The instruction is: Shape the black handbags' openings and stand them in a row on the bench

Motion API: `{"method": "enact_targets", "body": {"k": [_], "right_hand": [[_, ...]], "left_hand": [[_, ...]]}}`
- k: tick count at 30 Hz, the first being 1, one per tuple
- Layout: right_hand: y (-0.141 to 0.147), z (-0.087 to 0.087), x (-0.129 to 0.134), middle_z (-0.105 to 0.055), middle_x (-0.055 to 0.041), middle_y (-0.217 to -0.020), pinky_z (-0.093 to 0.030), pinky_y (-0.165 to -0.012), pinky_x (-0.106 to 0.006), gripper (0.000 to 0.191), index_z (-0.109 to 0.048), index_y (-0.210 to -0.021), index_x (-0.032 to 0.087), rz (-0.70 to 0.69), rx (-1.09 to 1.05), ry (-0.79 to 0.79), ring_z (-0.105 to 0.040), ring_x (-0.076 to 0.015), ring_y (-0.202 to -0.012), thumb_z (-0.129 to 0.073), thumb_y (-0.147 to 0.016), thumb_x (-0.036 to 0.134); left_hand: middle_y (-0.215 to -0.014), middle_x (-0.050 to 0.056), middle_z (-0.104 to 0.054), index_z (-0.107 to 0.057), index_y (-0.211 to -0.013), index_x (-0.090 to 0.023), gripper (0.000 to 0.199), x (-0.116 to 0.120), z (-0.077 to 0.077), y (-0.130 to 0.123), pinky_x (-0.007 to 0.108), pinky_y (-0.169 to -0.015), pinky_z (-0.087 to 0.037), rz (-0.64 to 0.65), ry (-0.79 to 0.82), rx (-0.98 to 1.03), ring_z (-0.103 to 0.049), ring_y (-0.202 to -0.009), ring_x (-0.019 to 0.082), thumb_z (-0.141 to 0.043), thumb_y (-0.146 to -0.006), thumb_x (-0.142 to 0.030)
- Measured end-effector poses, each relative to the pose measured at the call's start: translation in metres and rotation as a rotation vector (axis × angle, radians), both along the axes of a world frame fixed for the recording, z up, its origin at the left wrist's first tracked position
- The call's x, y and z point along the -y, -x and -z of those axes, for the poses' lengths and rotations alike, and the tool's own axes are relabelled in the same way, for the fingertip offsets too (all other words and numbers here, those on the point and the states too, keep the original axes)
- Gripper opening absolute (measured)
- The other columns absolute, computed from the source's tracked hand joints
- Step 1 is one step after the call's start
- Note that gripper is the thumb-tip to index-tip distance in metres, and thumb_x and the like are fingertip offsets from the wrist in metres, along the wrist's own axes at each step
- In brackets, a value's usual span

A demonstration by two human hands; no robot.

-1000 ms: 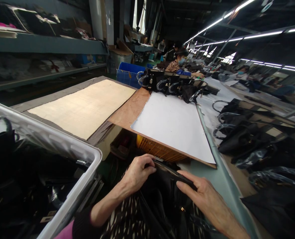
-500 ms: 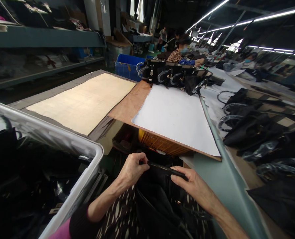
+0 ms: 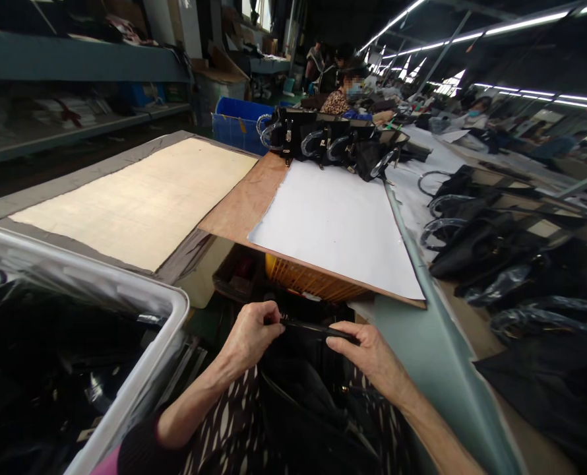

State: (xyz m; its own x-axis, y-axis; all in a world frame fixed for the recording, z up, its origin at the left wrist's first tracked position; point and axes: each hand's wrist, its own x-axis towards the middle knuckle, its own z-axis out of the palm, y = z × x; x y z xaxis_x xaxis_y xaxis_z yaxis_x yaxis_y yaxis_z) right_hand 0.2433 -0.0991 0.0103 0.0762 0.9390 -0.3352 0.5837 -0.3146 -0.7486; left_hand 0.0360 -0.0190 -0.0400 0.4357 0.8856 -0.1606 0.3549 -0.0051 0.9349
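Note:
A black bag [image 3: 303,396] hangs over my lap, its upper edge stretched between my two hands. My left hand [image 3: 256,330] pinches the left end of that edge, thumb against curled fingers. On the right end, my right hand [image 3: 365,346] grips the same edge between thumb and fingers. Dark folds hide most of the bag's shape. Just beyond the hands is a board with a white sheet [image 3: 338,231] on it.
At the left stands a white bin [image 3: 175,310] full of black bags. A cream sheet [image 3: 145,198] covers the left table. Black bags [image 3: 323,138] line the board's far end; more [image 3: 501,251] lie at right. An orange crate [image 3: 313,280] sits beneath the board. A person [image 3: 336,102] is beyond.
The surroundings have shifted a little left and mostly upward in view. Both hands keep their hold on the black bag's edge, with hardly any change in their pose.

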Motion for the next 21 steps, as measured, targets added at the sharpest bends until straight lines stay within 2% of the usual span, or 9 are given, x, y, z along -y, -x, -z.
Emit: {"method": "enact_targets", "body": {"k": [7,13,15,17,19,21], "right_hand": [[0.0034,0.0015,0.0038,-0.055,0.0021,-0.064,-0.040,-0.062,-0.023,0.027,-0.064,-0.073,0.018,-0.005,0.072,-0.118,-0.051,-0.0137,-0.065,-0.048,-0.079,0.039],[0.0025,0.0081,0.0004,-0.039,0.0030,-0.061,-0.034,-0.058,-0.023,0.037,-0.045,-0.054,0.018,0.024,0.156,-0.240,-0.041,-0.0105,-0.060,-0.039,-0.086,0.034],[0.0011,0.0076,0.0001,-0.044,0.0020,-0.066,-0.036,-0.061,-0.023,0.034,-0.051,-0.060,0.018,-0.029,0.140,-0.225,-0.044,-0.0114,-0.064,-0.039,-0.087,0.035],[0.0003,0.0059,0.0009,-0.051,0.0003,-0.076,-0.038,-0.068,-0.024,0.027,-0.059,-0.076,0.019,-0.065,0.090,-0.204,-0.049,-0.0128,-0.073,-0.040,-0.087,0.036],[0.0010,0.0042,0.0026,-0.054,-0.0006,-0.085,-0.039,-0.074,-0.025,0.021,-0.060,-0.090,0.021,-0.080,0.064,-0.175,-0.051,-0.0142,-0.081,-0.047,-0.083,0.036],[0.0036,0.0038,0.0042,-0.054,-0.0003,-0.088,-0.040,-0.076,-0.026,0.020,-0.060,-0.095,0.023,-0.076,0.087,-0.154,-0.052,-0.0151,-0.082,-0.054,-0.079,0.034]], "left_hand": [[-0.054,-0.007,-0.042,-0.046,-0.057,-0.016,0.008,0.0017,-0.0003,-0.0033,0.019,-0.051,-0.027,0.018,-0.006,-0.011,-0.039,-0.055,0.008,-0.052,-0.062,-0.017],[-0.056,-0.006,-0.046,-0.050,-0.061,-0.016,0.002,0.0043,0.0001,-0.0068,0.018,-0.052,-0.028,0.054,-0.003,-0.024,-0.040,-0.056,0.009,-0.052,-0.062,-0.015],[-0.055,-0.006,-0.044,-0.049,-0.060,-0.016,0.003,0.0039,-0.0013,-0.0068,0.018,-0.052,-0.027,0.048,-0.017,-0.040,-0.040,-0.056,0.008,-0.051,-0.061,-0.014],[-0.054,-0.007,-0.043,-0.047,-0.058,-0.016,0.005,0.0028,-0.0031,-0.0057,0.018,-0.051,-0.026,0.034,-0.025,-0.058,-0.038,-0.055,0.008,-0.050,-0.061,-0.014],[-0.053,-0.007,-0.042,-0.046,-0.057,-0.016,0.006,0.0017,-0.0043,-0.0041,0.018,-0.051,-0.026,0.031,-0.025,-0.066,-0.038,-0.054,0.008,-0.050,-0.061,-0.015],[-0.053,-0.007,-0.042,-0.046,-0.057,-0.016,0.007,0.0012,-0.0045,-0.0028,0.019,-0.051,-0.026,0.037,-0.023,-0.067,-0.038,-0.054,0.008,-0.051,-0.061,-0.015]]}}
